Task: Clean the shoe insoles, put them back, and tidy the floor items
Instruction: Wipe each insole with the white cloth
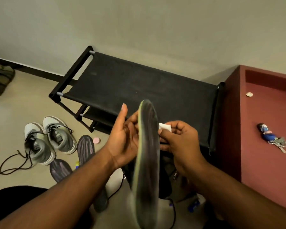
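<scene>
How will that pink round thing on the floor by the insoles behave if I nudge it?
The pink disc looks small and light, so it would likely skid easily on the smooth floor. It seems to lie flat, so rolling is unlikely unless tipped on edge.

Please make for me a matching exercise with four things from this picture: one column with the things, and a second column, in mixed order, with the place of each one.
Things:
1. insole being cleaned
2. grey sneakers
3. keys
4. white wipe

Places:
A. on the red-brown ledge
B. pinched in the right hand
C. on the floor, left of the black rack
D. held up between both hands, with the left hand behind it

Pairs: 1-D, 2-C, 3-A, 4-B
</scene>
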A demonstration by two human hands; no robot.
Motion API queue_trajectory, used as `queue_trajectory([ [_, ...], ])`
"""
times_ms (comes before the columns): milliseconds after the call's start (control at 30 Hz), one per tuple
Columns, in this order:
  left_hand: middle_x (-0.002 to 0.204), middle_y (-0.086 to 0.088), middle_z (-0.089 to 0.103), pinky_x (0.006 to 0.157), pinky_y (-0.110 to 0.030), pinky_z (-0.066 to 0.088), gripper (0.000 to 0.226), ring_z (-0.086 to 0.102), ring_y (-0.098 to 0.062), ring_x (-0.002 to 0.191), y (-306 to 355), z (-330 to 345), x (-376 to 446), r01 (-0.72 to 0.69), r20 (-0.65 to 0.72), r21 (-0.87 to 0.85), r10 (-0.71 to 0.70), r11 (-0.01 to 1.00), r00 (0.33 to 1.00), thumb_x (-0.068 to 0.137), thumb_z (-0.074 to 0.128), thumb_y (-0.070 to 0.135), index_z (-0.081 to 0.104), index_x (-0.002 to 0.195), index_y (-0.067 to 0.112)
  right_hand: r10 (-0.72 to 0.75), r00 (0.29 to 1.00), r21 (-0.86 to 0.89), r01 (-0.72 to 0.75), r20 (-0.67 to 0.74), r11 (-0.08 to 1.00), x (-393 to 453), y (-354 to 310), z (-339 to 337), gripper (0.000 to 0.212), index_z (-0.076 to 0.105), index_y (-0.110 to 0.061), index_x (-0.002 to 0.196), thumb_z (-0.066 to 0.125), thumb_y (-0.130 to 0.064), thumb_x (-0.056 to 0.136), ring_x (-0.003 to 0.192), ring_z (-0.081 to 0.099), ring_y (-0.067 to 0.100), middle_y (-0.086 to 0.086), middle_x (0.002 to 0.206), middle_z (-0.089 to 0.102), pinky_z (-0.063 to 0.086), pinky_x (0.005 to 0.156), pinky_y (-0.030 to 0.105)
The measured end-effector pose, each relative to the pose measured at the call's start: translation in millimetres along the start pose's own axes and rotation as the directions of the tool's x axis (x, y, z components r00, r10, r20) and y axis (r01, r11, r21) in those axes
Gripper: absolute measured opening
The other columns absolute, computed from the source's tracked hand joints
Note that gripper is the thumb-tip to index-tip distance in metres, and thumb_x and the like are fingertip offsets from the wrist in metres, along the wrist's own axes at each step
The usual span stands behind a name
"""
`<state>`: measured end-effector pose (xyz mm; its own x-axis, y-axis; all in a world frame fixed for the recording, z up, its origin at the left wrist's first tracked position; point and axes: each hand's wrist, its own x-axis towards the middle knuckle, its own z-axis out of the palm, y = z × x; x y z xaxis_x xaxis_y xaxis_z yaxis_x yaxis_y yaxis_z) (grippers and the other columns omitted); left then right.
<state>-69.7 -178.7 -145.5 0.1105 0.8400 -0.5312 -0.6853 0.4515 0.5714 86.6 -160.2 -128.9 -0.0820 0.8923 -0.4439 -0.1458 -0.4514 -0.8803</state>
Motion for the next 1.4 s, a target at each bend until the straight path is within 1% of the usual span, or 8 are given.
queue_trajectory([
  [100, 0.093, -0.014, 0.071, 0.083, -0.034, 0.055, 0.073, 0.069, -0.022, 0.085, -0.1, 4.5, 14.6, 0.017, 0.07, -0.064, -0.013, 0.998, 0.997, 0.073, 0.047, 0.069, 0.077, 0.095, 0.006, -0.062, 0.998, -0.08, 0.063, 0.007, 0.995, 7.0, -5.0, 2.8, 0.005, 0.063, -0.002, 0.086, 0.066, 0.002, 0.086, 0.073, 0.071, 0.034, 0.022, 0.088, 0.068, 0.06, 0.058, 0.041],
  [233, 0.113, -0.017, 0.067, 0.099, -0.052, 0.045, 0.067, 0.064, -0.031, 0.104, 4.1, 3.8, 28.1, 0.138, 0.209, -0.115, -0.111, 0.984, 0.971, 0.079, 0.061, 0.06, 0.069, 0.116, 0.005, -0.142, 0.986, -0.252, 0.161, 0.092, 0.954, 16.5, -13.2, 1.5, 0.011, 0.066, -0.007, 0.082, 0.063, 0.003, 0.087, 0.064, 0.069, 0.03, 0.02, 0.079, 0.065, 0.058, 0.05, 0.037],
  [333, 0.122, -0.019, 0.064, 0.102, -0.07, 0.031, 0.058, 0.058, -0.037, 0.117, 1.5, 0.8, 30.8, 0.256, 0.457, -0.145, -0.165, 0.956, 0.874, 0.077, 0.064, 0.033, 0.062, 0.126, 0.002, -0.386, 0.91, -0.538, 0.404, 0.152, 0.74, 28.5, -30.1, -11.7, 0.014, 0.069, -0.013, 0.077, 0.066, -0.001, 0.082, 0.064, 0.065, 0.006, -0.001, 0.072, 0.067, 0.052, 0.055, 0.019],
  [467, 0.135, -0.022, 0.054, 0.11, -0.071, 0.013, 0.065, 0.047, -0.04, 0.131, -10.8, 1.7, 32.2, 0.341, 0.6, -0.143, -0.192, 0.929, 0.777, 0.08, 0.045, 0.025, 0.048, 0.139, -0.001, -0.455, 0.875, -0.708, 0.428, 0.168, 0.562, 50.7, -51.7, -32.7, 0.014, 0.072, -0.022, 0.086, 0.067, -0.011, 0.081, 0.077, 0.063, 0.003, -0.011, 0.085, 0.067, 0.054, 0.074, 0.03],
  [700, 0.141, -0.018, 0.053, 0.092, -0.057, 0.048, 0.088, 0.053, -0.034, 0.126, -31.9, 4.2, 35.3, 0.382, 0.4, -0.013, -0.345, 0.924, 0.849, 0.078, 0.042, 0.078, 0.058, 0.135, 0.013, -0.527, 0.763, -0.839, 0.521, 0.374, 0.158, 55.5, -47.3, -35.1, 0.012, 0.076, -0.021, 0.092, 0.066, -0.026, 0.087, 0.08, 0.058, 0.016, -0.003, 0.085, 0.06, 0.048, 0.067, 0.033],
  [933, 0.13, -0.02, 0.061, 0.082, -0.055, 0.053, 0.089, 0.064, -0.035, 0.111, -33.3, 6.1, 34.6, 0.421, 0.328, -0.009, -0.395, 0.907, 0.858, 0.075, 0.042, 0.081, 0.059, 0.134, 0.015, -0.461, 0.622, -0.747, 0.647, 0.633, -0.153, 50.0, -41.5, -26.2, 0.011, 0.076, -0.019, 0.09, 0.069, -0.018, 0.081, 0.072, 0.058, 0.023, 0.001, 0.078, 0.062, 0.039, 0.06, 0.029],
  [1100, 0.133, -0.021, 0.058, 0.084, -0.056, 0.052, 0.09, 0.061, -0.036, 0.115, -28.2, 3.2, 28.8, 0.421, 0.326, 0.039, -0.41, 0.906, 0.852, 0.075, 0.041, 0.08, 0.06, 0.133, 0.013, -0.415, 0.633, -0.737, 0.657, 0.654, -0.158, 51.0, -52.3, -36.3, 0.019, 0.073, -0.017, 0.102, 0.065, -0.018, 0.085, 0.078, 0.064, 0.022, 0.001, 0.1, 0.063, 0.054, 0.057, 0.039],
  [1400, 0.137, -0.023, 0.055, 0.078, -0.057, 0.055, 0.092, 0.065, -0.041, 0.107, -22.4, 0.3, 19.0, 0.439, 0.318, -0.021, -0.41, 0.898, 0.855, 0.08, 0.041, 0.079, 0.051, 0.141, 0.011, -0.364, 0.593, -0.662, 0.743, 0.718, -0.097, 55.6, -54.6, -36.6, 0.018, 0.075, -0.013, 0.098, 0.064, -0.014, 0.083, 0.077, 0.065, 0.022, 0.004, 0.096, 0.065, 0.055, 0.061, 0.039],
])
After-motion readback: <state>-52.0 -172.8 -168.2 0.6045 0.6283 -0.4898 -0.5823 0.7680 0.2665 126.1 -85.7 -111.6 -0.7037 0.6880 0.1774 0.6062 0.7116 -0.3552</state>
